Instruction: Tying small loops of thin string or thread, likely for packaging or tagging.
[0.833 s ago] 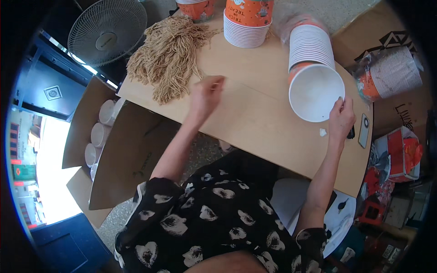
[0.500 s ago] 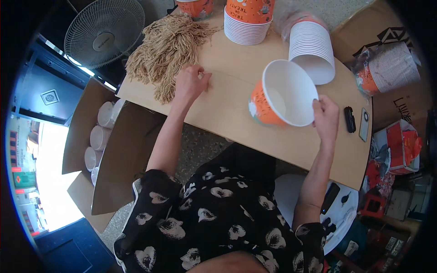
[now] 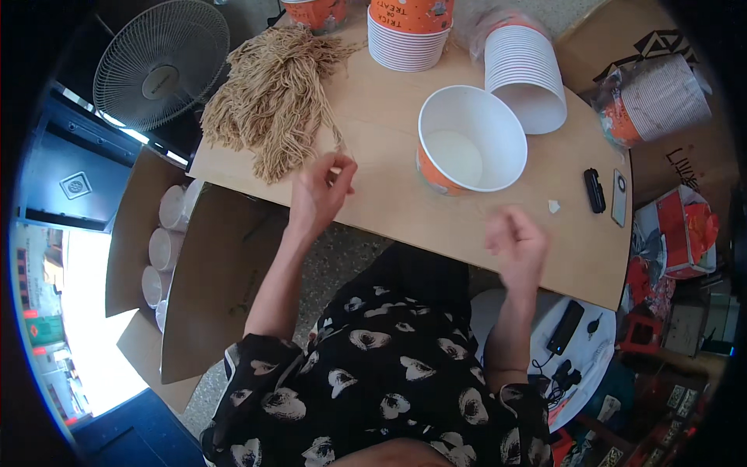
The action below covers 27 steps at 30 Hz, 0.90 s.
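My left hand (image 3: 321, 189) is closed in a pinch at the near edge of a heap of tan strings (image 3: 268, 93). A loose strand runs from the heap down to its fingertips. A paper bucket (image 3: 472, 144), white inside and orange outside, stands on the table with its mouth tilted toward me. My right hand (image 3: 518, 240) hovers apart from it over the table's near side. Its fingers look bent but are smeared by motion, and whether anything is in them does not show.
Nested paper buckets (image 3: 408, 43) stand at the back, and another stack (image 3: 525, 78) lies tipped beside them. A bagged stack (image 3: 661, 101), a black tool (image 3: 594, 191) and a white scrap (image 3: 554, 206) are at right. A carton (image 3: 210, 288) of clear cups and a fan (image 3: 162, 74) are at left.
My right hand has let go of the bucket's rim and moved nearer to me. The bucket now stands more upright. My left hand has moved slightly toward me, drawing a strand from the heap.
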Tool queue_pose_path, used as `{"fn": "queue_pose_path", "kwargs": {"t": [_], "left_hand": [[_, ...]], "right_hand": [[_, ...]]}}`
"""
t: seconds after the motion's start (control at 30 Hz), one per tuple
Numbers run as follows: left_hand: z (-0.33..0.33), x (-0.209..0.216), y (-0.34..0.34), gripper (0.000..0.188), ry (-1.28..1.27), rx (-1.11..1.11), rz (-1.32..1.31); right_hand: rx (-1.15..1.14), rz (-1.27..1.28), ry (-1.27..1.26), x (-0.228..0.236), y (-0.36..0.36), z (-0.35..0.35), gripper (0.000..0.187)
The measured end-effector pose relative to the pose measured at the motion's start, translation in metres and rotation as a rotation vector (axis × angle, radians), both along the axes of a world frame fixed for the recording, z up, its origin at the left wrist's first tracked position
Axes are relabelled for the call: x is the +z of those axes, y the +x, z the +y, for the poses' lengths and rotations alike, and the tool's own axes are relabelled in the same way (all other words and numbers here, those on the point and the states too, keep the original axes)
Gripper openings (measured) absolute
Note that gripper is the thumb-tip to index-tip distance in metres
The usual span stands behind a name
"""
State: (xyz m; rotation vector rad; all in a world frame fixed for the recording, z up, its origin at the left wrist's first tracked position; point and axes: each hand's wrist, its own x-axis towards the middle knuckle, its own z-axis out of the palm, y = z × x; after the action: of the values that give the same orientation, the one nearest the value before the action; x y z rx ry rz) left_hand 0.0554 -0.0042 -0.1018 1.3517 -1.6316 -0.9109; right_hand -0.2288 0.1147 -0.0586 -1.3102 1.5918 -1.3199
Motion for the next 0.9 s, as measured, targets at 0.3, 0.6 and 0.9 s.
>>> {"fn": "queue_pose_path", "kwargs": {"t": [0.3, 0.6, 0.9], "left_hand": [[0.079, 0.031, -0.021, 0.005, 0.113, -0.442, -0.039], [0.067, 0.043, -0.020, 0.005, 0.237, -0.691, -0.043], [0.055, 0.051, -0.073, 0.008, 0.156, -0.838, -0.028]], "right_hand": [[0.515, 0.256, -0.366, -0.022, 0.076, -0.024, 0.047], [0.518, 0.196, -0.180, -0.008, 0.026, 0.012, 0.004], [0.234, 0.412, -0.214, -0.006, 0.000, 0.041, 0.024]]}}
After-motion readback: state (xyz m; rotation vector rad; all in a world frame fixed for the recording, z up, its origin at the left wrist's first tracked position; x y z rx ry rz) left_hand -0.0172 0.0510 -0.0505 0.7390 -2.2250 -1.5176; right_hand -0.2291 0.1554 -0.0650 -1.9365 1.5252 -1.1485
